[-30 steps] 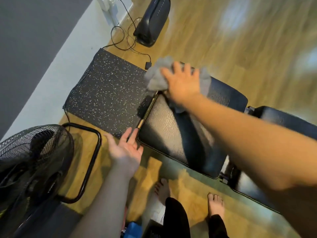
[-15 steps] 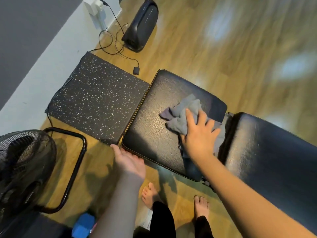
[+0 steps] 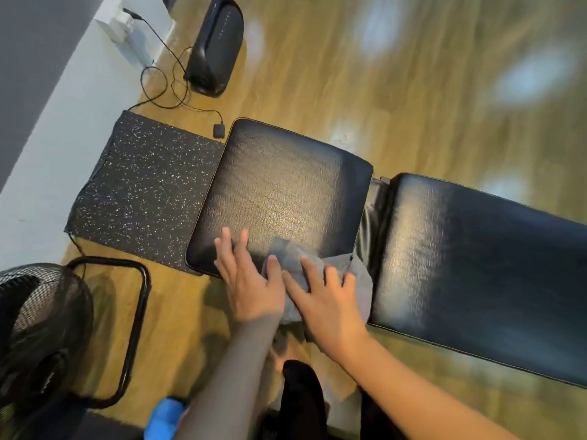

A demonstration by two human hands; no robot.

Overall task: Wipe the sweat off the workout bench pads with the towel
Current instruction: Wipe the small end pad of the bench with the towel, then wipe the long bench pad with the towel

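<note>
A black square seat pad (image 3: 282,188) lies in the middle of the view, and a longer black back pad (image 3: 482,265) runs off to the right across a narrow gap. A grey towel (image 3: 357,274) is crumpled at the seat pad's near right corner and hangs over the near edge. My right hand (image 3: 327,306) presses flat on the towel, fingers spread. My left hand (image 3: 249,281) rests flat on the seat pad's near edge, beside the towel, its thumb side touching the cloth.
A speckled black rubber mat (image 3: 146,188) lies on the wooden floor left of the seat pad. A black fan (image 3: 38,328) with a tubular stand (image 3: 139,315) is at lower left. A black speaker (image 3: 216,42) and cables (image 3: 165,90) sit by the wall. My bare feet are below the bench.
My right hand has dragged the towel from the seat pad's far side to its near right corner. My left hand has moved up from the floor side onto the pad's near edge.
</note>
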